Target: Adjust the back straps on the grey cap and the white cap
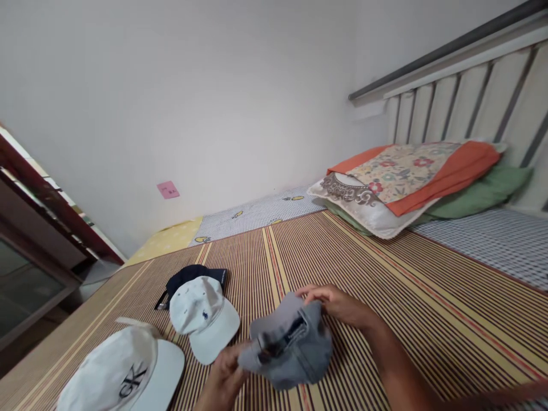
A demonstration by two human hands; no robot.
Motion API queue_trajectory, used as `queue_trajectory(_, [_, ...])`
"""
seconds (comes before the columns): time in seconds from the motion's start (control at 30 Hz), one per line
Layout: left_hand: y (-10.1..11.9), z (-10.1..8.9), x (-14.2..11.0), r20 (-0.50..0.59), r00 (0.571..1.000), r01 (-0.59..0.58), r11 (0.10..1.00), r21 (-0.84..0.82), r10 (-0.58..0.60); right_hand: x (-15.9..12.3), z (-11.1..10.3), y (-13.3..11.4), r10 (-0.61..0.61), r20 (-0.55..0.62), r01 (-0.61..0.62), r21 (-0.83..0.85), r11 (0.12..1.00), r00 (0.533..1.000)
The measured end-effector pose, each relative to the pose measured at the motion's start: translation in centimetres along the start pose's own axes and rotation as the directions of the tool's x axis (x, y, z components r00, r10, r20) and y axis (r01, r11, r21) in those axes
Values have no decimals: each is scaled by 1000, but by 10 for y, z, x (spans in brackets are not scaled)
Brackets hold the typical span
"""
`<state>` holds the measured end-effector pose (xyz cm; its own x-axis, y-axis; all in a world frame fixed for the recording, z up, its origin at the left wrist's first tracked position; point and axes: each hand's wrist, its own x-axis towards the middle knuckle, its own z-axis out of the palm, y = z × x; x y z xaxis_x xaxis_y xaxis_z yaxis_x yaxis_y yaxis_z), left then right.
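Three caps laid down, one in both hands

On the striped mat (240, 257), at lower left, one dark cap (187, 278), one small-logo white cap (194, 311) and one lettered white cap (109, 365) are already placed. One gray cap (302, 362), at lower centre, is not yet released: its near edge is pinched by the left hand (225, 374), its brim side by the right hand's (338, 305) curled fingers.
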<state>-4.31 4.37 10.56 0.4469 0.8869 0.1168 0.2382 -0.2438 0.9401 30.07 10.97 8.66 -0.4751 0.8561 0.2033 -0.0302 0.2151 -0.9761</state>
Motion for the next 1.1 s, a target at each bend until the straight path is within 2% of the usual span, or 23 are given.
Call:
queue_trajectory(0.03, [13,-1,3,-17,1000,10,983,-184,-13,-1,0,-4,-14,23,12,107,994,1000])
queue_trajectory(0.07, [22,-2,9,-54,998,16,927,-375,-39,-3,1,-7,-24,37,16,212,977,999])
queue_trajectory(0.13, [30,-3,25,-109,988,13,747,-664,-113,-6,3,-8,-28,21,17,394,919,999])
queue_trajectory(0.17, [27,-3,36,-110,985,6,652,-758,-137,-6,4,-7,-20,-7,21,471,882,1000])
queue_trajectory(0.2, [19,-2,49,-77,987,15,565,-825,-139,-7,4,-4,-2,-41,24,533,846,999])
queue_trajectory(0.27, [-6,3,76,55,991,103,433,-896,-122,-7,4,3,55,-141,42,609,792,989])
queue_trajectory(0.37, [-52,21,111,189,968,231,293,-928,-164,-3,1,16,167,-334,100,652,751,928])
queue_trajectory(0.43, [-77,33,125,214,961,256,275,-927,-174,1,0,26,218,-398,111,657,746,891])
queue_trajectory(0.5, [-93,42,133,221,960,260,259,-930,-171,5,0,33,246,-394,88,663,744,885])
queue_trajectory(0.57, [-100,46,136,215,963,250,239,-938,-160,6,2,38,271,-378,63,675,736,885])
queue_trajectory(0.73, [-94,44,136,201,972,223,215,-951,-118,4,13,41,276,-356,62,704,708,893])
queue_trajectory(0.87, [-82,52,128,187,979,200,212,-957,-78,9,20,41,239,-321,105,769,630,917])
queue_trajectory(1.0, [-74,59,116,189,982,182,206,-961,18,20,12,49,253,-422,196,769,608,870])
queue_trajectory(1.1, [-72,57,114,197,979,182,216,-959,50,23,2,57,279,-458,211,762,613,844])
